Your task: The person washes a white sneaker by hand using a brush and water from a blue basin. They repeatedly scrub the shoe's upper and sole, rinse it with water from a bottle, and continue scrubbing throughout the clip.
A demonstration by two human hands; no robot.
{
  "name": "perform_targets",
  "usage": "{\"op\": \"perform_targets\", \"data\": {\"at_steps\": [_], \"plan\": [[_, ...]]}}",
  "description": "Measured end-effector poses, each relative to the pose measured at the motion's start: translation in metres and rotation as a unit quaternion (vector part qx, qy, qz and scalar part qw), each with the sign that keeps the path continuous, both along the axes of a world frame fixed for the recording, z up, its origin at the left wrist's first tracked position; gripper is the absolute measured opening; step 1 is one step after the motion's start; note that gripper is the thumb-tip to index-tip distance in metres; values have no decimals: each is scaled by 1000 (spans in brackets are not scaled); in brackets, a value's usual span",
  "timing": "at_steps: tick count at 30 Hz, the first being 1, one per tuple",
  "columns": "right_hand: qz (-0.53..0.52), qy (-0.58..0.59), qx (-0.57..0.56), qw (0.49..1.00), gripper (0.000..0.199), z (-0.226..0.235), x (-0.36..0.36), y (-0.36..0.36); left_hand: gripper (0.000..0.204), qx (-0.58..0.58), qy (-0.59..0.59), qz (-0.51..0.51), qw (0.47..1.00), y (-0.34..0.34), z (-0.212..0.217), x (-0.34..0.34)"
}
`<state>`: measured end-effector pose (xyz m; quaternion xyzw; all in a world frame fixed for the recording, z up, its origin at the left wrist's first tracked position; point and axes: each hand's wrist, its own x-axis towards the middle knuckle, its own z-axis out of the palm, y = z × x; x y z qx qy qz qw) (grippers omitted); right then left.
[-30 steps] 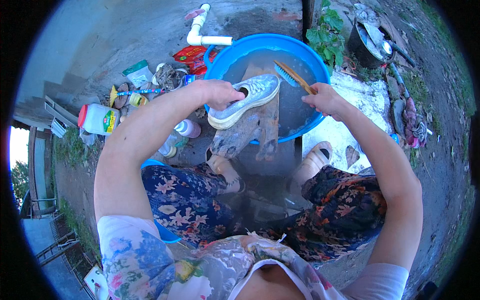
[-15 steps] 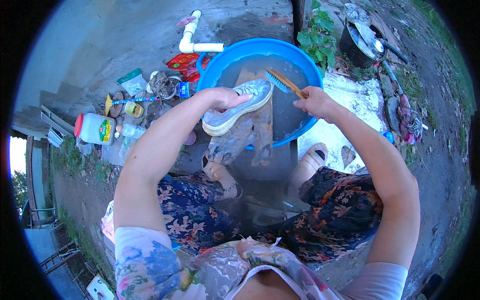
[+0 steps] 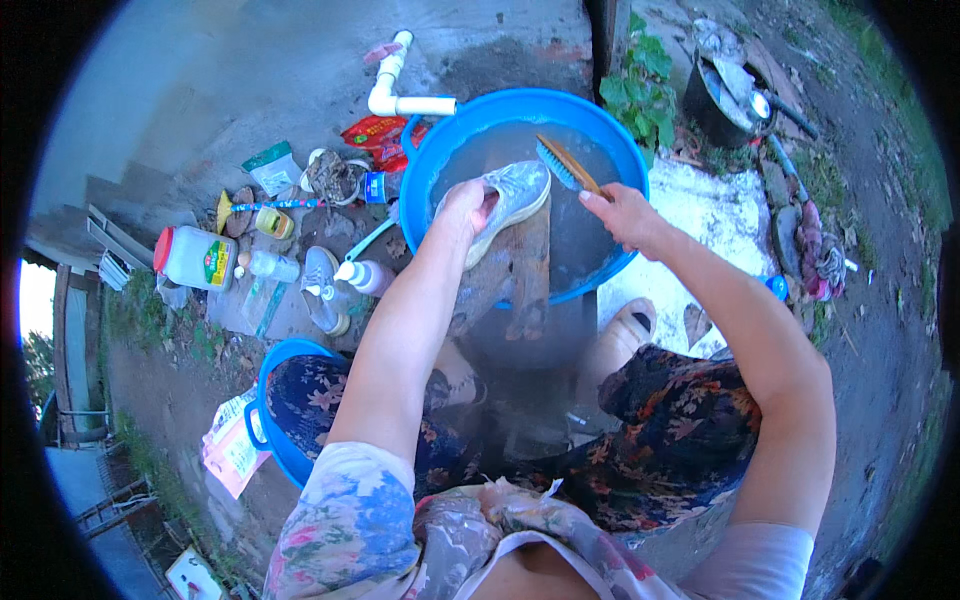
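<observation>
A grey-blue sneaker with a pale sole (image 3: 520, 192) is held over the blue basin (image 3: 641, 170), toe pointing up and to the right. My left hand (image 3: 466, 210) grips it by the ankle opening; the heel is partly hidden behind my hand and wrist. Beneath the shoe, a worn wooden board (image 3: 530, 285) slants out of the basin over its near rim. In my right hand (image 3: 628, 218) is a wooden-handled scrub brush (image 3: 572, 163), fingers closed round the handle's end. Its blue bristles face the shoe's toe, a small gap apart. Cloudy water fills the basin.
A white pipe (image 3: 410, 105) juts over the basin's far-left rim. To the left are another sneaker (image 3: 322, 285), a pump bottle (image 3: 366, 277) and a red-lidded jar (image 3: 193, 257). A second blue basin (image 3: 268, 400) sits beside my left leg. At far right stands a black bucket (image 3: 722, 108).
My left arm has swung inward, and the left hand has shifted from the shoe's side to its opening. The shoe now points more steeply upward. My right hand still holds the brush near the toe.
</observation>
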<state>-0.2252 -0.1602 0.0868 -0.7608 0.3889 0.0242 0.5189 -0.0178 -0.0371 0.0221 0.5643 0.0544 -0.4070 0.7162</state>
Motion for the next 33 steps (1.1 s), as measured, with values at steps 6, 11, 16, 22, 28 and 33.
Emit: {"op": "perform_targets", "data": {"at_steps": [6, 11, 16, 22, 28, 33], "plan": [[8, -37, -83, 996, 52, 16, -2, 12, 33, -56, -38, 35, 997, 69, 21, 3], [-13, -93, -114, 989, 52, 0, 16, 49, 36, -102, 47, 35, 993, 94, 10, -1], [-54, -130, -289, 947, 51, -54, 31, 75, 52, -147, 68, -40, 986, 75, 7, -12], [3, -68, -367, 928, 52, -43, 67, 174, 57, -117, 176, 25, 977, 83, 17, -15], [-90, -11, -345, 934, 54, -36, 88, 127, 57, -230, 130, 48, 963, 74, -7, -20], [17, -114, -343, 932, 59, -47, 70, 162, 61, -233, 178, 39, 955, 79, -5, -23]]}}
